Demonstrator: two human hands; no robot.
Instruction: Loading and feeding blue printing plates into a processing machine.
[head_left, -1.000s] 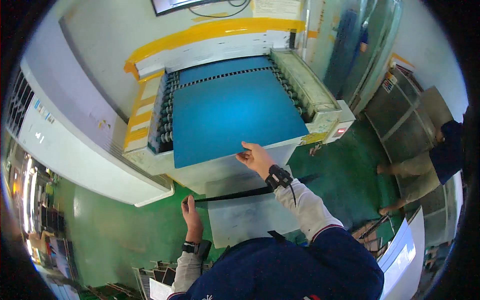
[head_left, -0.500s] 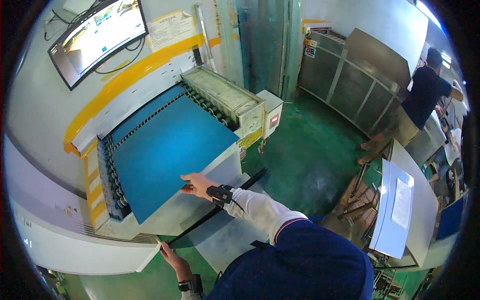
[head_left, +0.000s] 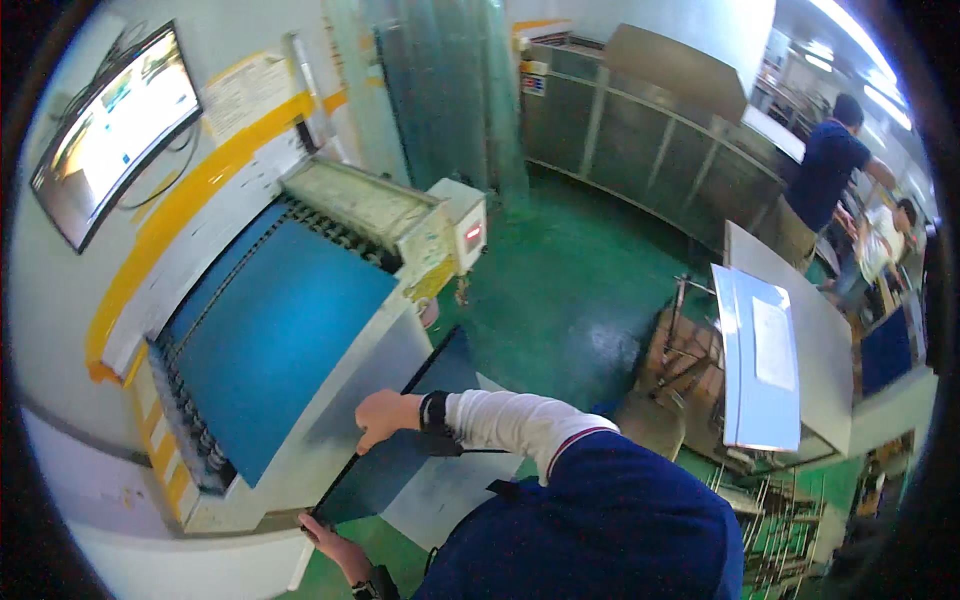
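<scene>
A large thin dark sheet (head_left: 440,375) stands tilted along the front of a grey machine table (head_left: 330,400). My right hand (head_left: 385,415), with a black wrist band and white sleeve, grips the sheet's upper long edge. My left hand (head_left: 335,545) holds its lower near corner at the bottom of the view. A big blue sheet (head_left: 280,340) lies flat on the machine top, just left of my right hand.
A control box with a red display (head_left: 472,232) sits at the machine's far end, and a monitor (head_left: 110,120) hangs on the wall. To the right stand a table with silver sheets (head_left: 760,360), metal cabinets (head_left: 640,150) and a person in a dark shirt (head_left: 825,170). The floor (head_left: 560,290) is green.
The view has swung to the right. My right hand has left the blue sheet's front edge and now grips the dark sheet, which has tipped up. My left hand has dropped lower.
</scene>
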